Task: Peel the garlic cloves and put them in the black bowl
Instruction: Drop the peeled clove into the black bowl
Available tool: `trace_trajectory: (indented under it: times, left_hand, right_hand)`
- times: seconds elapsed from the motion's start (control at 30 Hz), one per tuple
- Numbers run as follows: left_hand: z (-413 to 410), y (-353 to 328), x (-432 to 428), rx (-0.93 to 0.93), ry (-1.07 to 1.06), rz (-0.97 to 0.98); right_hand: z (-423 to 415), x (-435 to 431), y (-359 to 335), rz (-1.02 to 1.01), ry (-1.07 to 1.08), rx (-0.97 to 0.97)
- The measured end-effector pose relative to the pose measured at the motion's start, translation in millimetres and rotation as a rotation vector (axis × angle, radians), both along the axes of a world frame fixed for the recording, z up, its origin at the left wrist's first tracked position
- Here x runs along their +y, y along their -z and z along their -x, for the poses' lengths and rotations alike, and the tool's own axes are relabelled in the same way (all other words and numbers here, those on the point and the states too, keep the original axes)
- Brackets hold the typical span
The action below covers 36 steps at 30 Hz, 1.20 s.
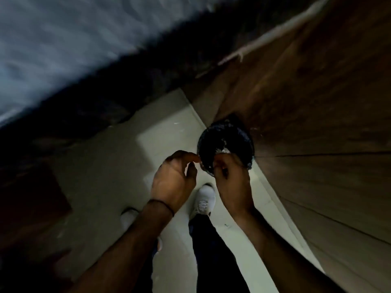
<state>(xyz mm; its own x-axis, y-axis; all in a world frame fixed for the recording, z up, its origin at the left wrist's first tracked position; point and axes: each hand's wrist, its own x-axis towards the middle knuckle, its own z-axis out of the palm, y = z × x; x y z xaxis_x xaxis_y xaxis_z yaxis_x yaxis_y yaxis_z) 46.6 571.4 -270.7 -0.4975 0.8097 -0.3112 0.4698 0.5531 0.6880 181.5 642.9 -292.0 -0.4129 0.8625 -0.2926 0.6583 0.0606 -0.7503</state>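
Hands: left hand (175,178) and right hand (230,180) are raised close together but not touching, both at the near rim of the bowl.
Left hand: back toward the camera, fingers curled, thumb and forefinger tips meeting just beside the bowl's left edge. It's too dark to tell whether anything is pinched there.
Wristband (164,205): a thin dark band on the left wrist.
Floor (169,127): pale tiles below the hands, with a left shoe (127,216) and a right shoe (204,197), both white.
Right hand: fingers curled, knuckles covering the bowl's near side. I cannot tell whether it grips anything.
Black bowl (224,138): sits at the table's edge, just beyond both hands.
Pale bits (224,149): a small white cluster inside the bowl, just above the right hand's fingers. It's too blurred to tell clove from skin.
Table (317,123): dark brown wood filling the right side.
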Motion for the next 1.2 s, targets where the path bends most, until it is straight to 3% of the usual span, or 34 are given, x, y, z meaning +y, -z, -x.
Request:
trace_trajectory:
  times: [0.2,0.43,0.57,0.77,1.2]
  left_hand:
    - [25,-174,-108,0.083,-0.212,-0.131]
    - [63,-281,-269,0.308,-0.548,-0.368]
    - [80,-305,-337,0.376,-0.768,-0.445]
    - [97,-314,-460,0.457,-1.177,-0.486]
    - [86,-261,-596,0.392,-1.890,-0.399]
  right_hand:
    - [47,-64,-173,-0.114,-0.259,0.181]
    - [141,-184,-286,-0.183,-0.674,0.444]
    - [188,-243,-312,-0.155,-0.848,0.523]
    - [257,-369,-328,0.045,-1.089,0.554]
    - [344,-548,-280,0.104,-1.668,0.361]
